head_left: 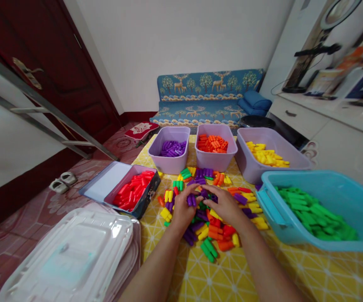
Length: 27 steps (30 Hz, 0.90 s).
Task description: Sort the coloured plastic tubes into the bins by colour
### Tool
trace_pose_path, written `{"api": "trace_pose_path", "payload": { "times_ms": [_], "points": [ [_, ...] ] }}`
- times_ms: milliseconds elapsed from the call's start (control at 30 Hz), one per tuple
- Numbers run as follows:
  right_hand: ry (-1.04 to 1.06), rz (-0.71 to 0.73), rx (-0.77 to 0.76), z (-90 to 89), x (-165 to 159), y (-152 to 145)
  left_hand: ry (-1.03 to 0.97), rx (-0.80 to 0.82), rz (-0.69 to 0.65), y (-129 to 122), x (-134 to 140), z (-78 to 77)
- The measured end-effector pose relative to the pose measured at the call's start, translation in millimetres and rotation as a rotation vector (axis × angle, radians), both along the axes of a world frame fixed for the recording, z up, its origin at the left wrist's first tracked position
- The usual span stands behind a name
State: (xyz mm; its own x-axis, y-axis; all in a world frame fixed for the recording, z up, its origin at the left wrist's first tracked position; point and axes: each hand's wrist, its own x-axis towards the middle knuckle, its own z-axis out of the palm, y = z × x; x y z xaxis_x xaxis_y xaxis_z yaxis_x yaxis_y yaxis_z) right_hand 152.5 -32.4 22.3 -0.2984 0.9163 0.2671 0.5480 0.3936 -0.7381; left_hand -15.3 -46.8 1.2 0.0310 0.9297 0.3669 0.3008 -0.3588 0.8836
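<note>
A loose pile of small plastic tube pieces (215, 231) in purple, orange, yellow, green and red lies at the middle of the table. Above it, my left hand (184, 205) is curled around purple tube pieces (191, 200). Close beside it, my right hand (227, 204) has its fingers and thumb bent around another purple piece (204, 193), partly hidden by the fingertips. Behind the pile stand lilac tubs holding purple pieces (172, 148), orange pieces (213, 144) and yellow pieces (267, 155).
To the right, a blue tub (272, 214) holds green pieces (316, 214). An open tin box (150, 193) with red pieces (134, 191) is at the left. Stacked clear lids (74, 247) lie front left. A patterned sofa (200, 98) stands beyond the yellow tablecloth (197, 277).
</note>
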Motion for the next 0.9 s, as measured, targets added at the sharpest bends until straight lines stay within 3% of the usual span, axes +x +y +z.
{"api": "trace_pose_path", "payload": {
  "times_ms": [200, 333, 467, 700, 800, 900],
  "points": [
    [-0.004, -0.106, 0.101, 3.1, -10, -2, 0.078, 0.087, -0.013, -3, 0, 1.8],
    [0.211, -0.182, -0.009, 5.3, -14, -4, 0.198, 0.197, 0.098, -6, 0, 3.8],
    [0.392, -0.167, -0.087, 2.3, -19, -6, 0.293, 0.246, 0.122, -5, -2, 4.1],
    [0.336, -0.097, -0.015, 9.0, -24, -9, 0.261, 0.256, 0.172, -2, -4, 2.6],
    [0.377, -0.109, 0.026, 13.5, -27, -11, 0.244, 0.252, 0.208, -5, -6, 14.5],
    [0.446, -0.141, 0.05, 17.4, -29, -13, 0.229, 0.301, 0.299, -3, -14, 38.7]
  ]
}}
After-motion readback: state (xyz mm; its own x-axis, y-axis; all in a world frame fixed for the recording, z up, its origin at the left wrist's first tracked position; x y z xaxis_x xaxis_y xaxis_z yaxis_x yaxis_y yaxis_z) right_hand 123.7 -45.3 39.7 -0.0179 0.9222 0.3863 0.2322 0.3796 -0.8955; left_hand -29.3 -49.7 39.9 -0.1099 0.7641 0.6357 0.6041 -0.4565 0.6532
